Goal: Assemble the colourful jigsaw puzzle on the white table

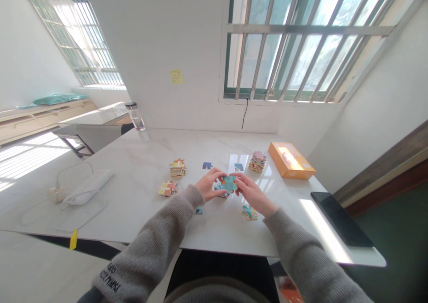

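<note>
Both my hands meet at the middle of the white marble table, fingers pinched around a teal and orange puzzle piece. My left hand grips its left side and my right hand grips its right side. More joined pieces lie just beneath it, partly hidden. A loose piece rests by my right wrist and a small blue one by my left wrist. Stacks of pieces stand at the left, front left and back right.
An orange box lies at the back right. A dark tablet sits near the right edge. A white power strip with its cable is at the left, and a clear jar stands at the far left corner. Two single blue pieces lie beyond my hands.
</note>
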Demonstrator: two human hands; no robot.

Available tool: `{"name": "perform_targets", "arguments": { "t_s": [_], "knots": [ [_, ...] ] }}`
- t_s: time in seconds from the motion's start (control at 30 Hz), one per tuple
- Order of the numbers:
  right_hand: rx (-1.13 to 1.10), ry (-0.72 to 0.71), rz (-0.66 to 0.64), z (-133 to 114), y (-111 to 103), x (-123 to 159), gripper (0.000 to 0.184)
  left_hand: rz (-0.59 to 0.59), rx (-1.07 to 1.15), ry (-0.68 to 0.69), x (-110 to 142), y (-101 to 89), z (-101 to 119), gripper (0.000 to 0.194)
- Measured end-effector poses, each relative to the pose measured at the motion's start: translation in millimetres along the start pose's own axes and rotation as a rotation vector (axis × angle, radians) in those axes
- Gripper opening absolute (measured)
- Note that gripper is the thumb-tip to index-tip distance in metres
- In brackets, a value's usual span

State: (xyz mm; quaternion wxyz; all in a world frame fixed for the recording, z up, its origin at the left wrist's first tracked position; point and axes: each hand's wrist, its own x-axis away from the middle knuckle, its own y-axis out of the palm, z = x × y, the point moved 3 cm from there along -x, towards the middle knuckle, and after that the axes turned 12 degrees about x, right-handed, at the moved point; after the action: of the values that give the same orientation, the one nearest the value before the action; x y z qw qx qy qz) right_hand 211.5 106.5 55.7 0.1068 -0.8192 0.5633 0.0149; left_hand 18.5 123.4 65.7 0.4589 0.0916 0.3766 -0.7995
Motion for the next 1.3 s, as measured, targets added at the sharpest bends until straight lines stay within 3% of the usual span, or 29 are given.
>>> {"name": "perform_targets", "arguments": {
  "t_s": [0.17, 0.37, 0.53, 0.67, 0.8, 1.1, 1.3],
  "knots": [
    [-0.024, 0.022, 0.014, 2.6, -0.6, 0.7, 0.037, 0.047, 0.049, -0.017, 1.8, -2.6, 3.1, 0.048],
    [0.216, 0.004, 0.134, -0.4, -7.6, 1.5, 0.048, 0.094, -0.118, -0.032, 16.3, -23.1, 0.8, 0.049],
    [0.325, -0.06, 0.199, 6.2, -10.3, 0.5, 0.045, 0.293, -0.409, -0.1, 41.3, -82.3, -12.8, 0.047],
    [0.34, -0.084, 0.211, 20.5, -9.5, -1.9, 0.044, 0.377, -0.461, -0.247, 57.4, -137.1, -29.5, 0.044],
    [0.377, -0.093, 0.188, 30.3, -7.1, -3.1, 0.042, 0.409, -0.481, -0.354, 60.3, -167.7, -41.6, 0.043],
    [0.394, -0.07, 0.174, 28.5, -5.5, 0.3, 0.042, 0.522, -0.056, -0.701, 53.2, -183.5, -69.8, 0.035],
    [0.37, -0.079, 0.177, 23.5, -4.7, 1.7, 0.043, 0.593, -0.152, -0.676, 56.8, -188.7, -71.1, 0.029]
  ]
}}
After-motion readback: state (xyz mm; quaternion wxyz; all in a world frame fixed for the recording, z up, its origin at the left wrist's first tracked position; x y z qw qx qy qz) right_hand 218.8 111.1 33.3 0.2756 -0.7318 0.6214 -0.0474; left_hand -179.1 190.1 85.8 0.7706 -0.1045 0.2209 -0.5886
